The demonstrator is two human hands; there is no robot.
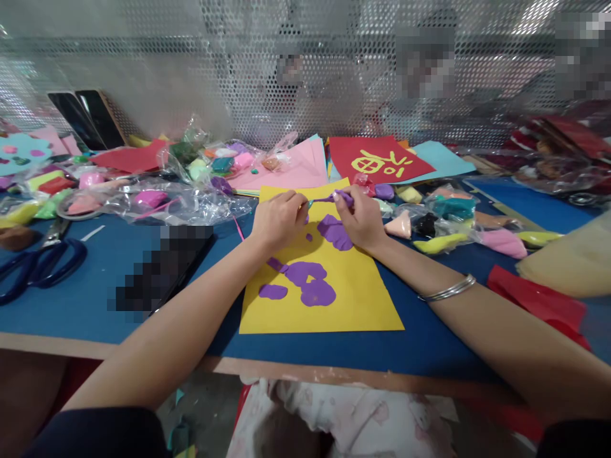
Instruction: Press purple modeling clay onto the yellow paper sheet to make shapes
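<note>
A yellow sheet of paper [363,305] lies on the blue table, with flat purple clay shapes [319,292] pressed onto its lower part and a larger purple piece [335,232] farther up. Over the sheet's far half, my right hand [363,216] pinches a lump of purple clay [344,198]. My left hand [279,219] is closed opposite it, fingertips together. A thin strip runs from the clay toward those fingers, where a small teal tip shows. What the left fingers hold is mostly hidden.
Blue-handled scissors [35,270] and a dark, partly blurred phone-like object [176,267] lie at left. Bagged coloured clay [443,207] is spread along the back and right. A red card [377,159] with yellow characters lies before the perforated metal screen [214,83].
</note>
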